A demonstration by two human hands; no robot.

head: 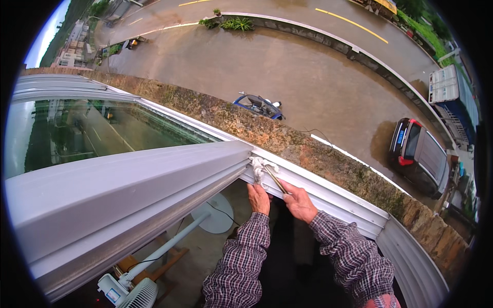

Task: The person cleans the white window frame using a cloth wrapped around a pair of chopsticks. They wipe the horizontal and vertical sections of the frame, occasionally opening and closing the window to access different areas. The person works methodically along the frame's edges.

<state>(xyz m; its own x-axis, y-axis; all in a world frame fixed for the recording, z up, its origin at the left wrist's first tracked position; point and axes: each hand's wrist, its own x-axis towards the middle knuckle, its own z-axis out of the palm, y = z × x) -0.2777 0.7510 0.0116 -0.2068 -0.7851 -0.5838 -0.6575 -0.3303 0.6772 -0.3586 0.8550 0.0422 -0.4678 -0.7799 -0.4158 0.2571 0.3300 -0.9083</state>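
Note:
My right hand point(299, 201) grips a thin metal rod-like tool point(275, 179), and the tool's far end presses on a crumpled white cloth point(259, 169). The cloth lies in the corner where the white window sill track point(316, 184) meets the upright window frame point(134, 173). Just below it, my left hand point(259, 198) holds the hanging end of the cloth at the inner edge of the track. Its fingertips are partly hidden. The kind of tool cannot be told.
Outside the window runs a rough, mossy ledge point(269, 129), with a wet yard and a parked car point(420, 158) far below. A glass pane point(115, 131) stands at the left. Indoors, a standing fan point(140, 294) is at the lower left.

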